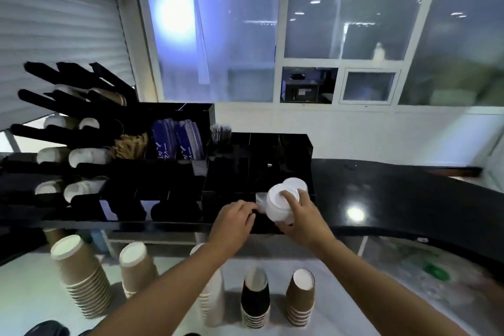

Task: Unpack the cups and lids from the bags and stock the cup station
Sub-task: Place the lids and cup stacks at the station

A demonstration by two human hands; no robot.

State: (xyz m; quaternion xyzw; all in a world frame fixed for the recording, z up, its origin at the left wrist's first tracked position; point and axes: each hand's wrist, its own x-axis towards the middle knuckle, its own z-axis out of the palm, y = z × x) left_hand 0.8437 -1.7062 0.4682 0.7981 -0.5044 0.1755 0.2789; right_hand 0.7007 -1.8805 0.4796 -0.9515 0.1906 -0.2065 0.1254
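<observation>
The white lids [278, 206] were in a short stack in our right hand [302, 215], just above the front right box of the black holder [245, 172] on the dark counter [395, 199]. Our fingers and thumb were curled tight round the stack, with one finger lying over the top lid. One more white lid [296, 184] peeked out right behind the stack. Our left hand [236, 217] was just beside the lids, at the front edge of the holder, with its fingers bent. Its fingertips were by a small pale thing [261, 200], but we could not tell if they gripped it or only touched it. Down below, on the white table [32, 294], cups stood upside down in stacks: a tall brown stack [79, 267], a shorter brown stack [136, 264], a white stack [212, 300] partly hidden by our left arm, a black stack [255, 300] and a small brown stack [300, 297]. To the left, a black cup rack [54, 131] had cups lying in its slots, with wooden sticks [131, 146] and blue packets [177, 142] next to it.
</observation>
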